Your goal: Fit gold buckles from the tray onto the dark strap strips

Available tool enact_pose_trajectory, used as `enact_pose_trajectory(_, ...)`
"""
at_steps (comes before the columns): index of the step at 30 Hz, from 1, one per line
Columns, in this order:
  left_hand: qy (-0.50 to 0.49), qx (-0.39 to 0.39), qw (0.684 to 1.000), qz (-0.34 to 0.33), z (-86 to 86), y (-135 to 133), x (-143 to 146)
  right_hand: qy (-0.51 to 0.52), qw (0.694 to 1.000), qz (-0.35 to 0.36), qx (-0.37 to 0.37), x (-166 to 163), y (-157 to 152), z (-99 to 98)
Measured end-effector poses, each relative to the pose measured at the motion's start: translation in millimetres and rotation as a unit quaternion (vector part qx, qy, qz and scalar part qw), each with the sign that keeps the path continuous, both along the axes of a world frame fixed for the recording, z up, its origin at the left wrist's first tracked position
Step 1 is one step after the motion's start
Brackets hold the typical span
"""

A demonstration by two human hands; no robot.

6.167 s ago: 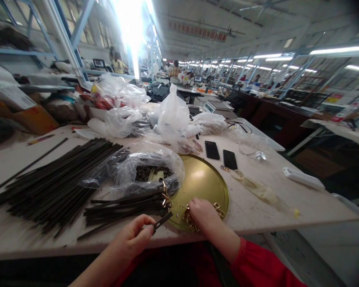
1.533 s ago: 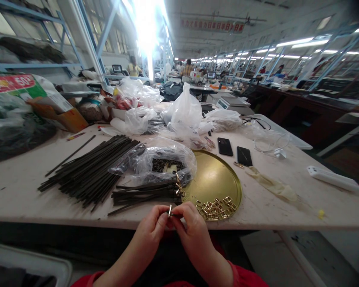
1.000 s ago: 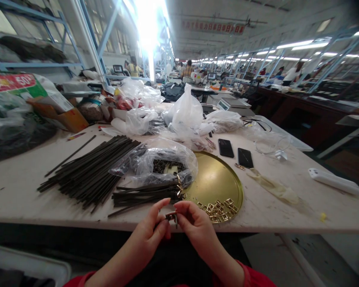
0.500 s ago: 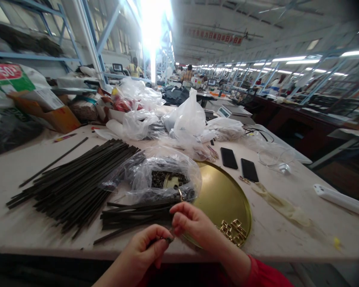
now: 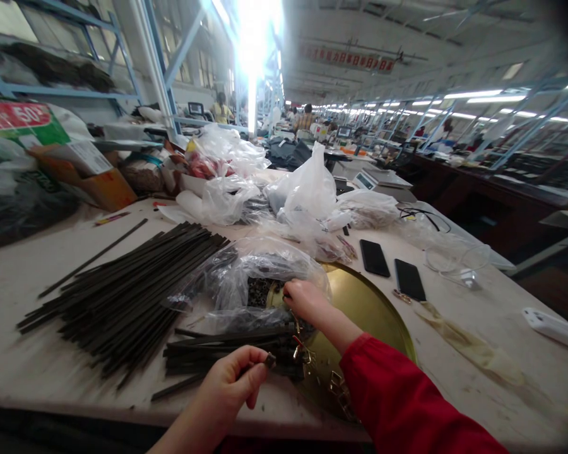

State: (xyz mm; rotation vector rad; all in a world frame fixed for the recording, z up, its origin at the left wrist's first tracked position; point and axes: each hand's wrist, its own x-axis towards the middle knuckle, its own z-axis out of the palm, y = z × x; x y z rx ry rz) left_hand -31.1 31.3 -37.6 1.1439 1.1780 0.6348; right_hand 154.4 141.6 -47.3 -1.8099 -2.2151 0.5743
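My left hand (image 5: 236, 378) is closed near the front edge of the table, pinching a short dark strip (image 5: 270, 360) whose end sticks out past the thumb. Over the clear plastic bag (image 5: 227, 268), my right hand (image 5: 307, 302) reaches in with its fingers drawn together; what they hold, if anything, is too small to tell. Small dark metal pieces (image 5: 259, 292) lie in the bag's opening. Below it rests a bundle of dark strips (image 5: 218, 350). A round gold tray (image 5: 383, 315) sits under my right forearm, with gold rectangular buckles (image 5: 337, 383) on it, partly covered by the sleeve.
A large fanned pile of dark strips (image 5: 132, 284) lies on the left. Two black phones (image 5: 375, 258), a yellowish strip of cloth (image 5: 473, 347) and a white power strip (image 5: 553, 329) are on the right. White plastic bags (image 5: 307, 189) and a scale (image 5: 383, 183) stand behind.
My right hand has moved up and away from my left hand, to the opening of the plastic bag. My left hand stays low, still pinching the dark strip.
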Motion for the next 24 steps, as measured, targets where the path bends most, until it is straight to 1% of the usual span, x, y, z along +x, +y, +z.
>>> enact_pose_trajectory(3, 0.01, 0.015, 0.999, 0.03, 8.7, 4, 1, 0.065, 0.998, 0.01, 0.017, -3, -23, 18.4)
enact_pose_trajectory(5, 0.014, 0.033, 0.998, 0.049, 16.6, 6, 3, 0.154, 0.988, 0.027, 0.003, -8, -49, 27.9)
enact_pose_trajectory(7, 0.017, 0.052, 0.997, 0.055, 24.4, 6, 7, 0.352, 0.935, 0.028, -0.032, -13, -77, 32.8)
enact_pose_trajectory(8, 0.018, 0.06, 0.997, 0.053, 27.7, 5, 9, 0.408, 0.912, 0.02, -0.036, -14, -90, 33.8)
enact_pose_trajectory(9, 0.022, 0.065, 0.996, 0.049, 30.6, 4, 12, 0.441, 0.897, 0.009, -0.03, -15, -102, 34.3)
enact_pose_trajectory(10, 0.027, 0.069, 0.996, 0.044, 33.0, 2, 14, 0.446, 0.895, -0.001, -0.014, -16, -111, 34.5)
enact_pose_trajectory(13, 0.036, 0.086, 0.995, 0.024, 38.0, -7, 20, 0.395, 0.917, -0.012, 0.06, -16, -129, 34.9)
enact_pose_trajectory(15, 0.042, 0.104, 0.994, 0.013, 40.1, -14, 22, 0.374, 0.923, -0.007, 0.092, -16, -135, 34.5)
enact_pose_trajectory(18, 0.041, 0.119, 0.992, 0.008, 40.8, -25, 25, 0.389, 0.915, -0.025, 0.104, -19, -142, 31.0)
enact_pose_trajectory(21, 0.002, 0.109, 0.994, 0.022, 38.8, -35, 29, 0.405, 0.903, -0.046, 0.136, -23, -152, 26.2)
enact_pose_trajectory(24, -0.031, 0.087, 0.994, 0.051, 38.2, -43, 33, 0.414, 0.893, -0.023, 0.173, -26, -163, 24.0)
